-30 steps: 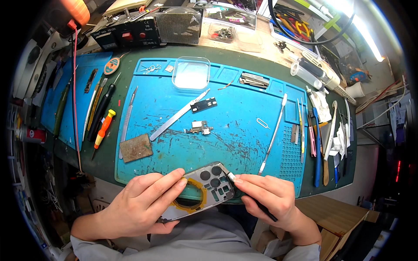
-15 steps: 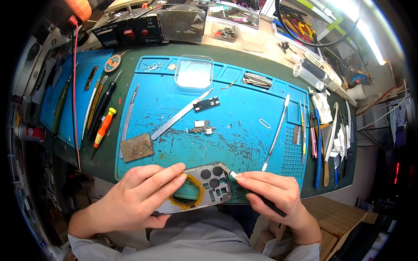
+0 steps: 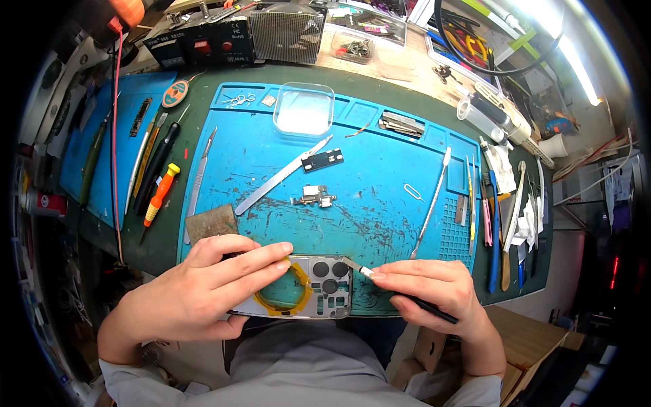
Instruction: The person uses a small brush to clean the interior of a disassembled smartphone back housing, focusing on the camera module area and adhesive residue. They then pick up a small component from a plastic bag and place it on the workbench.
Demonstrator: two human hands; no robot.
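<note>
My left hand (image 3: 203, 290) is closed round the left end of a phone's metal frame (image 3: 319, 312). The frame has a large round opening edged with yellow tape, three dark camera rings and small cutouts. In my right hand (image 3: 434, 292) is a slim black-handled knife (image 3: 429, 309) with a white collar. Its thin tip meets or nearly meets the frame's upper right corner. Beyond the frame lie a small phone circuit part (image 3: 316, 197), a black module (image 3: 323, 160) and a silver scalpel handle (image 3: 283, 178). A grey-brown block (image 3: 210, 222) sits partly behind my left hand.
The blue work mat (image 3: 380, 230) carries a clear square dish (image 3: 303, 110), a SIM pin (image 3: 412, 192) and a long metal pick (image 3: 432, 200). An orange-yellow screwdriver (image 3: 161, 195) lies left of it. Brushes and tweezers (image 3: 494, 230) crowd the right side; a black device (image 3: 213, 47) stands behind.
The phone frame has turned nearly level and shifted slightly left with my left hand. My right hand and the knife have moved a little to the right, the tip staying by the corner.
</note>
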